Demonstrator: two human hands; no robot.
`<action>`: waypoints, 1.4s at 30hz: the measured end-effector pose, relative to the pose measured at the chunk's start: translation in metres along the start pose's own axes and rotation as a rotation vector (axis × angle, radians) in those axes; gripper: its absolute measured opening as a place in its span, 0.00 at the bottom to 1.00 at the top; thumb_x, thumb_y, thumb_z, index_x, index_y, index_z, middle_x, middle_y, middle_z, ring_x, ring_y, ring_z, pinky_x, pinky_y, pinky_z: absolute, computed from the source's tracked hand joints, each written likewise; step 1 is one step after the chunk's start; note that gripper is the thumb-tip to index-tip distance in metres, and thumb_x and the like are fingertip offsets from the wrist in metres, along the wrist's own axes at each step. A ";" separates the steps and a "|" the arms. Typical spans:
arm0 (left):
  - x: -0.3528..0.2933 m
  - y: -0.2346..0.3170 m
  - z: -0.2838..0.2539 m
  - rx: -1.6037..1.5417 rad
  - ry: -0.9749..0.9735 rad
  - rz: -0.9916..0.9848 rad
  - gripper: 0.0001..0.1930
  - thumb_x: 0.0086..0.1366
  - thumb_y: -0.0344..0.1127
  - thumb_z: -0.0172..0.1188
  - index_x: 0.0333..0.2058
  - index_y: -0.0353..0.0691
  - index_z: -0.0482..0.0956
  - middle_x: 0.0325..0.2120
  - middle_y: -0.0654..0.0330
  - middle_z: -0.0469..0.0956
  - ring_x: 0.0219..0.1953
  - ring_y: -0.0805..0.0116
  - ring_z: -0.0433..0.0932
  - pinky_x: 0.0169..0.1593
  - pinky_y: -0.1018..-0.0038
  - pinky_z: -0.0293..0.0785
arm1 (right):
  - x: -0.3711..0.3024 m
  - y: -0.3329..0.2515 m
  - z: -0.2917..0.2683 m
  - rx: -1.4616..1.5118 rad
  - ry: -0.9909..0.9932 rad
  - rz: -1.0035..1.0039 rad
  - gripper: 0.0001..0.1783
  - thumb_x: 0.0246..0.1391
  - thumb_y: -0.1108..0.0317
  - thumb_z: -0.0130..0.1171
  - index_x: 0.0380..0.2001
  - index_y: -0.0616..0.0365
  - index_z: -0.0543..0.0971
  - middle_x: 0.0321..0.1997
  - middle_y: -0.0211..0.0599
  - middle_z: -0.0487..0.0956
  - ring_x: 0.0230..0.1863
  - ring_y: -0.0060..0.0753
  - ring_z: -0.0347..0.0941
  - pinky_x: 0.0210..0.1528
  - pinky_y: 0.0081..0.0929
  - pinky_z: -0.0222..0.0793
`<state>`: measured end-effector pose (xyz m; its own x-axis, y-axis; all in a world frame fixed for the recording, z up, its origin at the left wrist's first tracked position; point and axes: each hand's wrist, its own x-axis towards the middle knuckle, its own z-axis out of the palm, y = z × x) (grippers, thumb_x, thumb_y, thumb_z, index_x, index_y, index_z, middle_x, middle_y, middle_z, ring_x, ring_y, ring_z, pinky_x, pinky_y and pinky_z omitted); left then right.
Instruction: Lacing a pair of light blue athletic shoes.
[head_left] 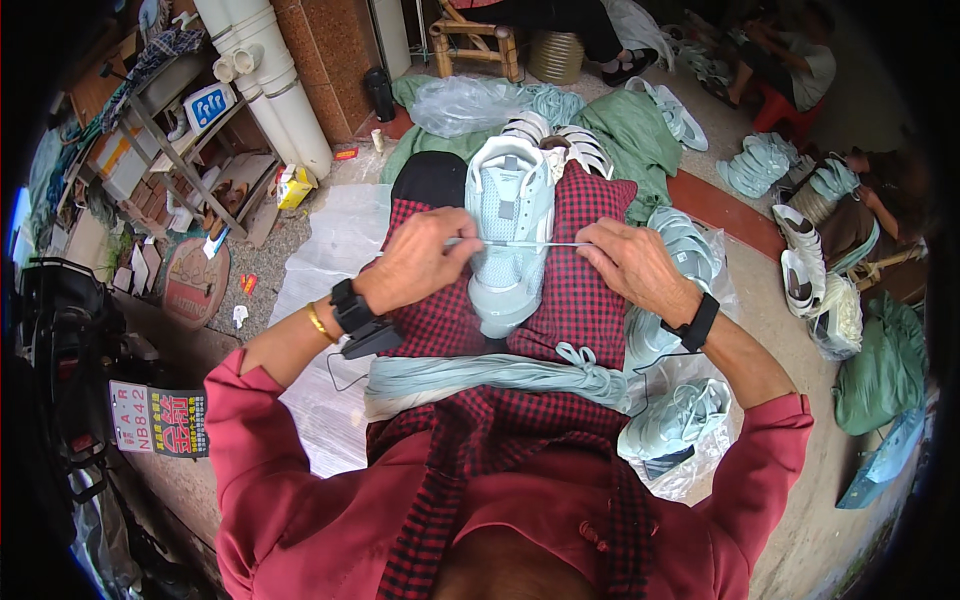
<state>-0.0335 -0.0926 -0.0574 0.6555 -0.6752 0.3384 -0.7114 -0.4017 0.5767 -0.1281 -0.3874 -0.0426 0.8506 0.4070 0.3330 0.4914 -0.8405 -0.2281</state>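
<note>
A pale blue sneaker [507, 290] rests on my lap, between my knees, its toe toward me. Across its lower eyelets runs a light blue shoelace [557, 244], drawn out straight to both sides. On the left, my left hand [428, 252] is closed in a pinch on one end of the lace, close against the shoe's side. My right hand [640, 268] pinches the other end, a little away from the shoe. The upper eyelets show no lace. Over my lap lies a bundle of pale blue laces [480, 384], tied with a bow at its right.
Laced pale blue sneakers [682, 415] lie on plastic to my right, with more [685, 250] above them. White-striped shoes [585, 150] sit beyond my knees. A shelf [190, 150] and a motorbike [60, 370] stand at left. Other people [795, 65] sit at far right.
</note>
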 end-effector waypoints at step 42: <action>0.003 -0.010 -0.005 0.120 0.024 0.063 0.13 0.60 0.39 0.67 0.32 0.36 0.74 0.23 0.51 0.79 0.27 0.45 0.79 0.29 0.59 0.73 | 0.036 -0.024 0.018 0.263 0.039 0.075 0.10 0.51 0.73 0.54 0.38 0.60 0.72 0.20 0.47 0.73 0.20 0.47 0.73 0.24 0.39 0.65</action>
<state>-0.0235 -0.0875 -0.0589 0.6134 -0.6868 0.3900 -0.7756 -0.4309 0.4612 -0.1053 -0.3464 -0.0416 0.8809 0.3287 0.3405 0.4636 -0.7439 -0.4813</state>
